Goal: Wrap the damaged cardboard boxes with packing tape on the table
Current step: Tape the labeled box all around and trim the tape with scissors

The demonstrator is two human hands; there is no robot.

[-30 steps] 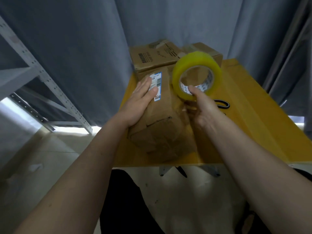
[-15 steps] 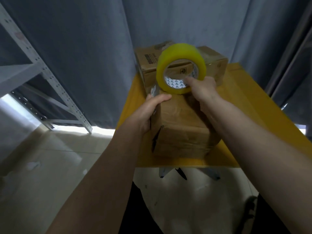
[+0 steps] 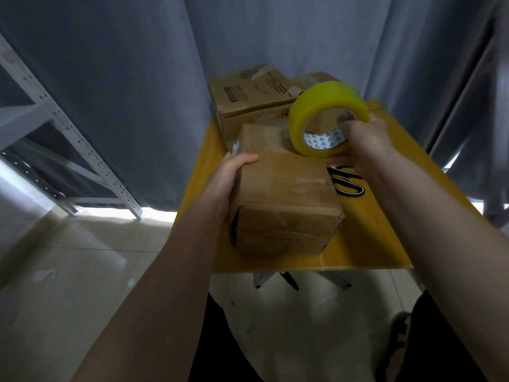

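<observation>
The left hand [image 3: 230,176] grips the left edge of the box [image 3: 283,199], which sits at the near edge of the yellow worktop [image 3: 385,238]. The right hand [image 3: 366,136] holds the tape roll [image 3: 326,117], fingers through its core, over the box's far end. Scissors [image 3: 347,180] lie just right of the box.

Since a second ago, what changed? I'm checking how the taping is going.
The right hand carried the yellow roll of packing tape from the right across to the box's far left and back right. The left hand went from flat on top to gripping the crumpled brown cardboard box's left side. Rear boxes stayed.
</observation>
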